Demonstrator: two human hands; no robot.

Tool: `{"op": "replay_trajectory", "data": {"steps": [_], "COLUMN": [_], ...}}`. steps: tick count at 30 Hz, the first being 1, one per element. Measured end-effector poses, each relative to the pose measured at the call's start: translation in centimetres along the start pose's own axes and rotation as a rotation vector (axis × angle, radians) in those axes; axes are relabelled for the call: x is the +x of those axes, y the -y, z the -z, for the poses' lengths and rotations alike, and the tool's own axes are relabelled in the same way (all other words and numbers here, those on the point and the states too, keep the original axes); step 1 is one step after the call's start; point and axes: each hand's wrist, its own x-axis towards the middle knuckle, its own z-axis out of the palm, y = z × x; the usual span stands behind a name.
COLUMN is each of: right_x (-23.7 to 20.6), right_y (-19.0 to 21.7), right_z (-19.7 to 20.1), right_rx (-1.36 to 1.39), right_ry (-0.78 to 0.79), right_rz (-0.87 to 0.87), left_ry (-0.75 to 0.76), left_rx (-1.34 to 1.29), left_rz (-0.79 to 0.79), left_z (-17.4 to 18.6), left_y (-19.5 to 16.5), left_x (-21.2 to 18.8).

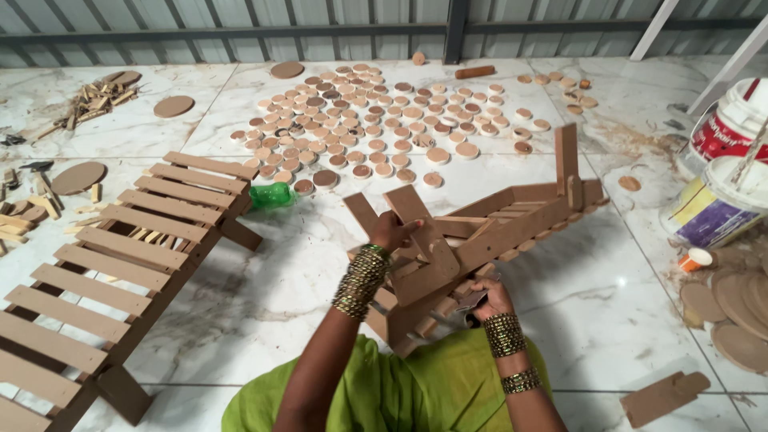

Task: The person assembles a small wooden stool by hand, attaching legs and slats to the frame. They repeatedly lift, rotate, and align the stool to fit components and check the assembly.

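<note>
**A:** Nearest the camera, what is there?

**B:** A person in a green garment (416,392) sits on the white marble floor (608,312), gold bangles on both wrists. The right hand (491,299) rests at the near lower edge of a brown slatted fibreboard frame (480,240). Its fingers curl around a small dark piece there, though what that piece is cannot be made out.

**A:** And the other hand?

**B:** The left hand (392,231) is a little farther up, fingers clenched on a crossed leg board of the same frame. The frame lies tilted on the floor just in front of the person, between both hands, its far end rising upright.

**A:** To the sides?

**B:** On the left lies a long finished slatted rack of brown boards (120,256), apart from the hands. At the lower right, a flat brown offcut (664,396); farther right, a stack of large brown discs (732,308) and a small orange-and-white cap (696,258).

**A:** Beyond?

**B:** A crumpled green plastic bottle (272,194) just past the rack, then a wide spread of small round wooden discs (384,120). White paint buckets (736,152) stand at the right, a heap of wood scraps (92,100) at the far left, and a grey corrugated metal wall (240,20) closes the scene.
</note>
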Motion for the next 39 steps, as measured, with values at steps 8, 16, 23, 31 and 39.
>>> {"op": "replay_trajectory", "data": {"steps": [8, 16, 23, 31, 39], "right_x": [0.1, 0.4, 2.0, 5.1, 4.9], "right_y": [-1.5, -1.0, -3.2, -6.0, -5.7], "right_z": [-0.1, -1.0, -3.3, -4.3, -3.5], "right_rx": [0.042, 0.051, 0.160, 0.287, -0.062], "right_ry": [0.092, 0.011, 0.006, 0.229, 0.152], "right_rz": [0.070, -0.027, -0.170, -0.208, -0.069], "left_ry": [0.200, 0.562, 0.189, 0.037, -0.177], "left_rx": [-0.272, -0.227, -0.192, -0.303, -0.343], "left_rz": [-0.405, -0.318, -0.519, -0.590, -0.407], "left_z": [3.0, 5.7, 6.5, 7.1, 6.0], "left_y": [5.7, 7.7, 11.5, 18.0, 18.1], "left_x": [-2.9, -9.3, -14.7, -13.8, -12.9]}}
